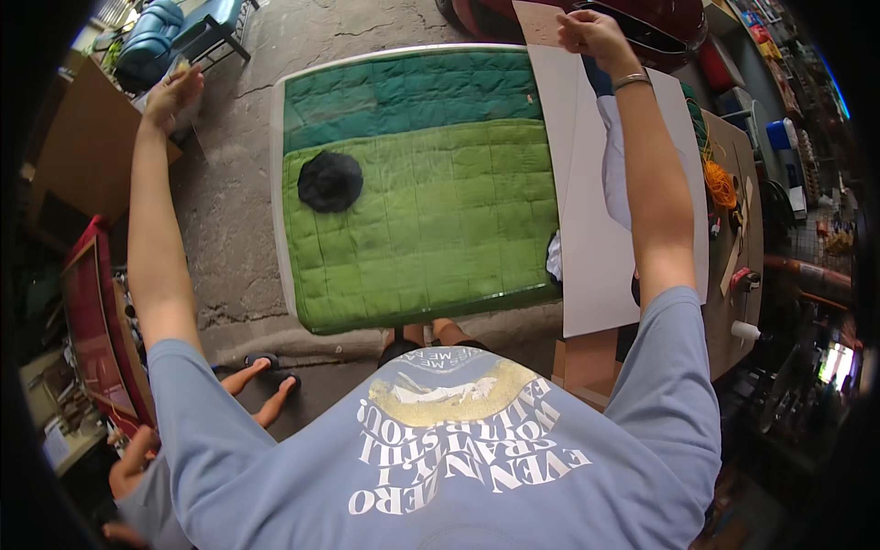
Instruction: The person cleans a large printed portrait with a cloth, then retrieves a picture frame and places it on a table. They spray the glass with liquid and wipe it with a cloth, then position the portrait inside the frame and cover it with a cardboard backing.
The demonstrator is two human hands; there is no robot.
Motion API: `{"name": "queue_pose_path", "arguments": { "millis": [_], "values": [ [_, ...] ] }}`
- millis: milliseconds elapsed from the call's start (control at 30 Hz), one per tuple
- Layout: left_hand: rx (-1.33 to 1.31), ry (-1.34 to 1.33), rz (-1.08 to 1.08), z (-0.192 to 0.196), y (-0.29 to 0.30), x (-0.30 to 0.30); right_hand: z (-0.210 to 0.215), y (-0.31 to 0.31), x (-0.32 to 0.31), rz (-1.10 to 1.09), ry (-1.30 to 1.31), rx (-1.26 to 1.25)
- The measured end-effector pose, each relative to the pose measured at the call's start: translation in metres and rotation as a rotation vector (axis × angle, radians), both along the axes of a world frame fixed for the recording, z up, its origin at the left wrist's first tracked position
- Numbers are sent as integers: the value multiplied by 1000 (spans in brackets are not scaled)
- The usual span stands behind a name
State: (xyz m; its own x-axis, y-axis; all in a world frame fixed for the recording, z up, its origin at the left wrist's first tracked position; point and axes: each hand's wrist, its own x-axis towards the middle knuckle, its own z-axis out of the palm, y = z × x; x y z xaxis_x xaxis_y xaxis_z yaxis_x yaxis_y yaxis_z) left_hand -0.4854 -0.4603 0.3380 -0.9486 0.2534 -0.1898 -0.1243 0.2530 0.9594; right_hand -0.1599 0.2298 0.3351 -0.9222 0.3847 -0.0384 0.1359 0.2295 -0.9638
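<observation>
The person's two arms reached forward, wide apart, on either side of a green quilt. The left hand was raised beyond the quilt's left side, its fingers drawn together near the tips; whether they had hold of anything could not be told. The right hand, above a bangle, was curled in near the far end of a white board; its grip, too, was unclear. The quilt lay in front of the person, dark green at the far end and lighter nearer, with a round black bundle on its left part. The board stretched along its right side. Farther right, orange cord lay on a brown tabletop.
</observation>
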Motion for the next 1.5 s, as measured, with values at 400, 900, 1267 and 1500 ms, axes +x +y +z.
{"name": "queue_pose_path", "arguments": {
  "millis": [400,900,1267,1500],
  "values": [
    [-150,-234,49,-209,83,-56,-208,21,-104,-249,-464,-3],
    [-1174,308,243,-254,106,-47,-294,13,-110,-541,-607,1081],
    [-335,325,392,-215,-72,159,-177,-207,-25,148,28,646],
    [-205,21,506,-197,-112,394,-192,-394,3,881,175,602]
  ]
}}
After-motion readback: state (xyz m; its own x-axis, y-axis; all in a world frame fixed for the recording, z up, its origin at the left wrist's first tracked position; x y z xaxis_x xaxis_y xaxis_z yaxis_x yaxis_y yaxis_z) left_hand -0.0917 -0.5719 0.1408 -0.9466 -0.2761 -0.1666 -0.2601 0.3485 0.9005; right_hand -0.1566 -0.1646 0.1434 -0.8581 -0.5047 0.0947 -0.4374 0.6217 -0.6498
